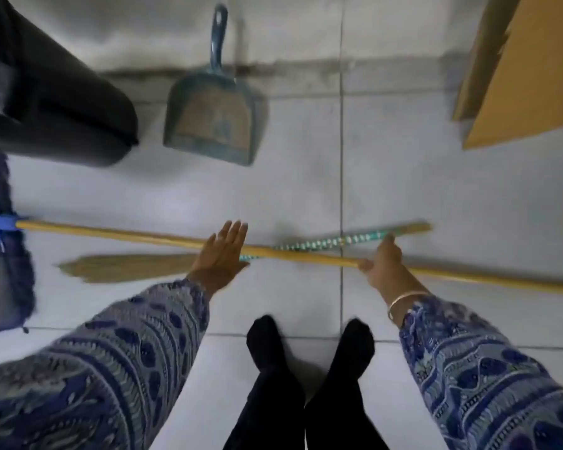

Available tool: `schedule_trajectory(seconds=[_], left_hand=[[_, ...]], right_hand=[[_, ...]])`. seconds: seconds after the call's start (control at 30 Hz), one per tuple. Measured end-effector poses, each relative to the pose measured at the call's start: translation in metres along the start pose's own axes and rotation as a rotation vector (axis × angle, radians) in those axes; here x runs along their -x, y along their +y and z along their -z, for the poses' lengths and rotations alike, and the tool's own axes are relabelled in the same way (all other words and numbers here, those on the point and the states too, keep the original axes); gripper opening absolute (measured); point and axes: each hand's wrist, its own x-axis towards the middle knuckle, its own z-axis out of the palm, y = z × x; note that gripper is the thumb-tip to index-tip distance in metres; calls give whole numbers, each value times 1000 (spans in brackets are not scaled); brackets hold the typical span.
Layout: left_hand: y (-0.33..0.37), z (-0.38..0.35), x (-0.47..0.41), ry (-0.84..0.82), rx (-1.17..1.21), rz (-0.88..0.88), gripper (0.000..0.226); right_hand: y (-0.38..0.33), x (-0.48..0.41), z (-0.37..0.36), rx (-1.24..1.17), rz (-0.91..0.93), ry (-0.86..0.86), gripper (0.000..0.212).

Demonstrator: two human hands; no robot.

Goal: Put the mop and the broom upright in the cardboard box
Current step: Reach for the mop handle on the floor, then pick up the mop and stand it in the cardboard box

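Pale floor tiles (pixel 436 190) carry the mop (pixel 117 234) and broom (pixel 127 269), lying crossed. Left hand (pixel 220 259) hovers over them, grip spread apart; right hand (pixel 382 266) clamps the mop's handle. Cardboard box (pixel 527 76) stands far right.

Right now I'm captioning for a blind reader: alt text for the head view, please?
A person's right hand closes on the yellow wooden mop handle lying across a straw broom on grey floor tiles; the left hand hovers open. A blue dustpan and brown cardboard box sit beyond.
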Motion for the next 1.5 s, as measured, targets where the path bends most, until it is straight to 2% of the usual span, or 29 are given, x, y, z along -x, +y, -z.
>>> schedule_trajectory(seconds=[0.07,0.17,0.23,0.4,0.5,0.7,0.83,1.07,1.27,1.43,1.5], left_hand=[[-6,-16,-27,-3,-29,7,76],[-23,-38,-59,-22,-38,34,72],[-31,-52,-68,-38,-52,49,63],[-38,-57,-79,6,-60,31,29],[-39,-47,-76,28,-18,19,24],[-25,-15,-40,10,55,10,22],[-4,17,4,22,126,-13,22],[29,88,105,136,164,-55,25],[62,199,235,281,305,-15,12],[89,265,327,421,603,69,18],[102,288,364,494,647,38,21]], right_hand=[[23,-42,4,16,54,-26,58],[56,-99,1,-98,-40,-50,54],[62,-102,-7,-75,-33,-94,49],[52,-106,-28,-292,-102,-115,50],[46,-96,-29,-372,-143,-120,48],[28,-46,-2,-340,-137,-74,47],[9,12,31,-288,-61,-50,48],[-40,153,88,-213,193,-77,46],[-101,343,143,-175,564,-235,39],[-142,486,175,-41,870,-332,29],[-150,545,196,3,998,-361,29]])
